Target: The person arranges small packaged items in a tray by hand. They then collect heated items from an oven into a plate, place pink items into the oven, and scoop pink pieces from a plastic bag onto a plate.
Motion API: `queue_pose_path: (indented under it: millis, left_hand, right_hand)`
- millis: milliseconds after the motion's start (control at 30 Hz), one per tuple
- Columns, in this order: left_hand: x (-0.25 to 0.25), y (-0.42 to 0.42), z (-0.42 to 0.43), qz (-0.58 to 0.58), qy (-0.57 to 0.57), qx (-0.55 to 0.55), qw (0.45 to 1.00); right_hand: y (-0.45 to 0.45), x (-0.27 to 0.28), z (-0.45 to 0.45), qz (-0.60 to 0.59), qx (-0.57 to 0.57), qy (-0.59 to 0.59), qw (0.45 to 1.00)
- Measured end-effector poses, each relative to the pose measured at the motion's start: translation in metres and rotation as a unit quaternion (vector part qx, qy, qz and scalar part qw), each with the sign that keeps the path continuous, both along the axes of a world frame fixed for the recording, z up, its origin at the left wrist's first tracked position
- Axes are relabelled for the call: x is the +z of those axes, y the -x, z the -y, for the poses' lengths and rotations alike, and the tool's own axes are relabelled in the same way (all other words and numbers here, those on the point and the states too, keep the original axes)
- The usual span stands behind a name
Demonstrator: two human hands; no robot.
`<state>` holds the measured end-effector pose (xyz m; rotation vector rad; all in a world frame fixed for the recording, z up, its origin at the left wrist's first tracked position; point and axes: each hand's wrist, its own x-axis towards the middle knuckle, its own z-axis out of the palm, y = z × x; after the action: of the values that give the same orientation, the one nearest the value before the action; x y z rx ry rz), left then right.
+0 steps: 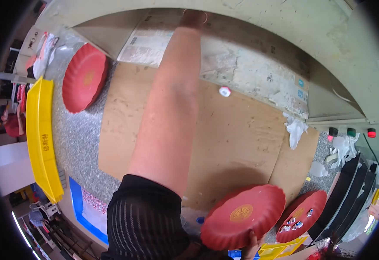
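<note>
Red fluted dish [243, 216], five o'clock: tilted, near rim grasped by right hand [252, 245]; a loose pinch could swing it into the neighbouring red scalloped dish [302, 214], four o'clock, scattering small shiny pieces [297, 225]. Left hand: hidden beyond pale hood [328, 47], state untellable.

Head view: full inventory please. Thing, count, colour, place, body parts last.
Scalloped dishes: three, red, bottom centre, lower right, upper left
Small pieces: several, blue and white, in lower-right dish
Round piece: one, white and red, cardboard's far edge
Cardboard: brown, centre; count unclear
Worktop: one, speckled grey, beneath cardboard
Booth: one, pale green, top
Buttons: three, black, green, red, right
Torn scraps: several, white, right
Yellow bins: two, left and bottom right
Blue tray: one, lower left
Black trays: stacked, right
Background: cluttered, too blurred to count
Right hand: one, holding bottom-centre dish
Left arm: one, black sleeve, reaching into booth; hand hidden
</note>
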<state>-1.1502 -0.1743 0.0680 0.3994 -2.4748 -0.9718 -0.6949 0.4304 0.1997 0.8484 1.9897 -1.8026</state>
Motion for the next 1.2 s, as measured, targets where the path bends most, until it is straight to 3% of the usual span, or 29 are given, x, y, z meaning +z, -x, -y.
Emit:
queue_pose_path:
  millis: [133,233,300,367,433,467,500,533,567,633,700,767,900,1033,1100,1167,1200]
  left_hand:
    - [0.016,0.017,-0.022,-0.13,-0.114,-0.022,0.985]
    - [0.023,0.009,-0.037,-0.196,-0.189,-0.038,0.961]
    - [0.048,-0.025,-0.056,-0.252,-0.228,-0.045,0.939]
    - [0.085,-0.061,-0.07,-0.313,-0.261,-0.06,0.911]
    - [0.041,-0.075,-0.064,-0.223,-0.068,-0.082,0.969]
    - [0.105,-0.132,-0.099,-0.062,0.219,-0.054,0.972]
    - [0.136,-0.169,-0.126,0.07,0.042,-0.083,0.993]
    - [0.123,-0.195,-0.144,-0.029,0.013,-0.13,0.991]
    - [0.118,-0.217,-0.159,-0.014,0.057,-0.178,0.982]
    - [0.109,-0.241,-0.174,0.003,0.097,-0.228,0.969]
    - [0.099,-0.249,-0.188,-0.005,0.159,-0.159,0.974]
    - [0.101,-0.244,-0.188,0.025,0.116,-0.183,0.976]
    - [0.107,-0.232,-0.199,0.171,0.198,-0.151,0.953]
    - [0.099,-0.225,-0.199,0.222,0.239,-0.13,0.936]
    - [0.097,-0.233,-0.199,0.154,0.227,-0.114,0.955]
    - [0.099,-0.241,-0.204,-0.126,0.13,-0.133,0.974]
    - [0.122,-0.257,-0.222,-0.01,-0.153,-0.115,0.982]
  right_hand:
    - [-0.009,-0.009,-0.018,0.017,-0.049,0.041,0.998]
    - [-0.024,-0.02,-0.038,0.032,0.045,0.007,0.998]
    - [-0.026,-0.024,-0.042,0.047,0.002,-0.047,0.998]
    - [-0.023,-0.026,-0.046,0.061,0.0,-0.011,0.998]
    - [-0.021,-0.034,-0.05,0.081,0.009,0.062,0.995]
    - [-0.022,-0.041,-0.058,0.081,0.021,0.102,0.991]
    - [-0.032,-0.064,-0.08,0.077,0.07,0.104,0.989]
    - [-0.016,-0.039,-0.049,0.051,0.034,0.136,0.989]
    - [0.003,-0.007,-0.019,0.028,-0.002,0.164,0.986]
    - [0.002,-0.021,-0.023,-0.033,0.03,0.127,0.991]
    - [0.004,-0.018,-0.022,-0.059,0.054,0.074,0.994]
    - [0.006,-0.013,-0.015,-0.045,0.039,0.104,0.993]
    - [0.005,-0.001,-0.01,-0.067,0.092,0.064,0.991]
    - [-0.013,0.023,-0.006,-0.066,0.056,0.153,0.985]
    - [-0.023,0.046,-0.016,-0.075,0.09,0.144,0.983]
    - [-0.046,0.057,-0.034,-0.085,0.049,0.189,0.977]
    - [-0.061,0.056,-0.047,-0.082,0.034,0.212,0.973]
